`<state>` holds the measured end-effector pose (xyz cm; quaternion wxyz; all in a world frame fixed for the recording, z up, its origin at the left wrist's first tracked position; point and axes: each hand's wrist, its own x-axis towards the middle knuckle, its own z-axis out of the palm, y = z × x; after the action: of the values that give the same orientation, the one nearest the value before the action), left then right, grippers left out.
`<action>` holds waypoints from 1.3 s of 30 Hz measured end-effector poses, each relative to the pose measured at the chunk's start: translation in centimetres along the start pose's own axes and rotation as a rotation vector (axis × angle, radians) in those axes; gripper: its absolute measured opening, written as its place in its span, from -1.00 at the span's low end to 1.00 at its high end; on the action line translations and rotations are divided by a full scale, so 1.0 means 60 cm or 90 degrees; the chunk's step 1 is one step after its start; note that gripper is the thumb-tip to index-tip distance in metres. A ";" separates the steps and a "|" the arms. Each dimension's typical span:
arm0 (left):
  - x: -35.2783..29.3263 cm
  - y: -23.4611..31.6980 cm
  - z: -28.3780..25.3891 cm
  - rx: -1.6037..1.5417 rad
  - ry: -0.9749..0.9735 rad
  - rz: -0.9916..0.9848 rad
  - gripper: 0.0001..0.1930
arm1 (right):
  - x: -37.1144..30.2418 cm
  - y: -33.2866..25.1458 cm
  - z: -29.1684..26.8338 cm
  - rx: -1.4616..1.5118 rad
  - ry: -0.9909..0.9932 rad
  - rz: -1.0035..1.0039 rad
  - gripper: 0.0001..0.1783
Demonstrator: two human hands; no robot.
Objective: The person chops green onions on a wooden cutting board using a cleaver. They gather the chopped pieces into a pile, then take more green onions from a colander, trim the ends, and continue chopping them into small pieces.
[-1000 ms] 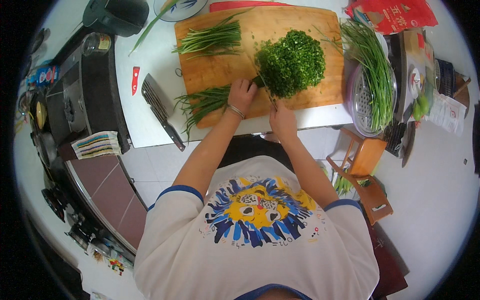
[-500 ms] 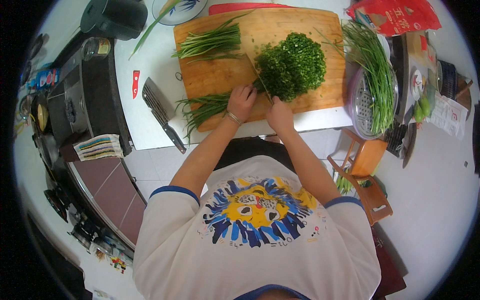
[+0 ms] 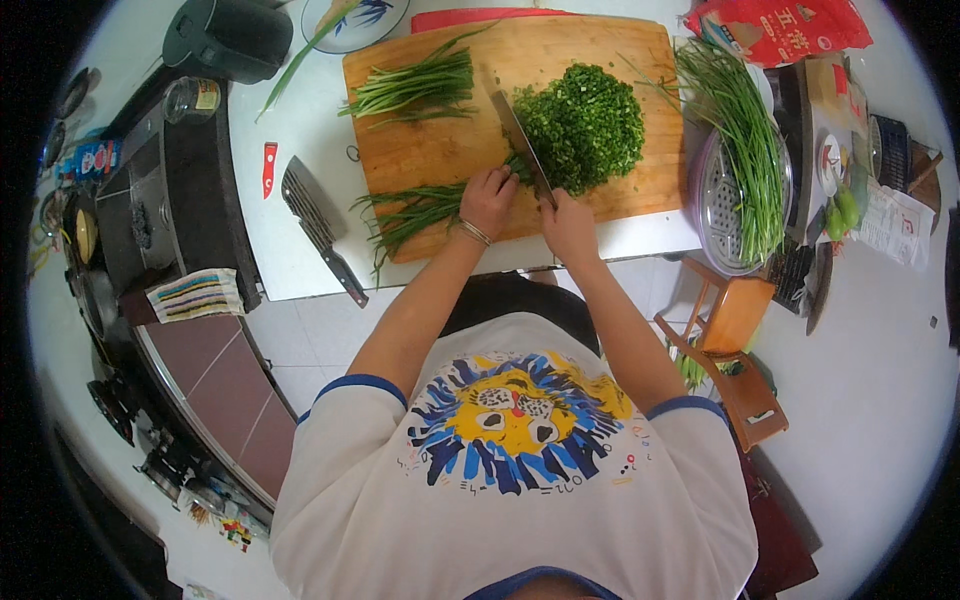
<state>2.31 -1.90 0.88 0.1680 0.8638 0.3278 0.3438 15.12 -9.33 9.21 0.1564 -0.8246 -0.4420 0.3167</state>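
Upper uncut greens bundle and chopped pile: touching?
Apart. The head view shows bare cutting board between the upper bundle and the chopped pile.

White counter [image 3: 318, 115] stood over lt. tiled flr [image 3: 300, 335]; brn. cab. doors [image 3: 210, 360] were L, wooden chair [image 3: 740, 308] R, dk. red furn. [image 3: 788, 548] lower R.

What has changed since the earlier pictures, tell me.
The knife has tilted: its blade, nearly edge-on before, now shows its flat side. Nothing was let go: the right hand keeps the knife, the left hand the greens. Chopped pile and board look the same.
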 end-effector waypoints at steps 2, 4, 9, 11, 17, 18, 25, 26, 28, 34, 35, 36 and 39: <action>0.001 0.001 0.002 0.004 0.008 -0.003 -0.87 | -0.005 0.010 0.003 0.002 -0.017 0.015 -0.74; 0.002 0.000 0.001 0.009 0.004 0.003 -0.86 | -0.008 0.011 0.003 -0.025 -0.033 0.029 -0.75; 0.000 -0.001 0.001 0.040 0.001 0.007 -0.83 | -0.010 0.005 0.005 -0.063 -0.074 0.062 -0.77; 0.002 0.006 0.003 0.061 0.023 -0.006 -0.80 | -0.001 0.002 0.006 -0.073 -0.096 0.071 -0.77; -0.011 -0.001 0.003 0.017 -0.041 -0.012 -0.75 | 0.027 -0.006 0.035 -0.111 -0.082 0.058 -0.77; -0.012 -0.002 0.000 0.012 -0.042 -0.009 -0.75 | 0.030 -0.010 0.037 -0.096 -0.069 0.061 -0.79; -0.009 -0.001 -0.006 -0.029 -0.025 0.021 -0.73 | 0.048 0.007 0.035 0.094 0.045 -0.010 -0.79; -0.006 0.005 -0.008 -0.040 -0.030 0.005 -0.74 | 0.039 0.009 0.026 0.099 0.047 -0.012 -0.77; -0.006 0.008 -0.001 -0.054 -0.048 -0.039 -0.75 | 0.022 0.011 0.014 0.107 0.033 -0.003 -0.77; -0.001 0.007 0.012 -0.076 0.011 -0.044 -0.83 | -0.015 0.014 -0.003 -0.007 0.001 0.004 -0.75; -0.001 0.006 0.014 -0.078 0.026 -0.046 -0.84 | -0.018 0.015 -0.001 -0.017 -0.001 0.015 -0.75; -0.001 0.006 0.013 -0.077 0.020 -0.039 -0.85 | -0.021 0.017 0.000 -0.021 -0.006 0.022 -0.75; -0.002 0.003 0.011 -0.071 -0.001 -0.025 -0.86 | -0.024 0.020 0.004 -0.047 -0.038 0.053 -0.77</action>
<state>2.77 -2.14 0.46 0.2230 0.8465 0.3251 0.3577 15.13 -11.19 8.96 0.0994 -0.8378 -0.4229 0.3307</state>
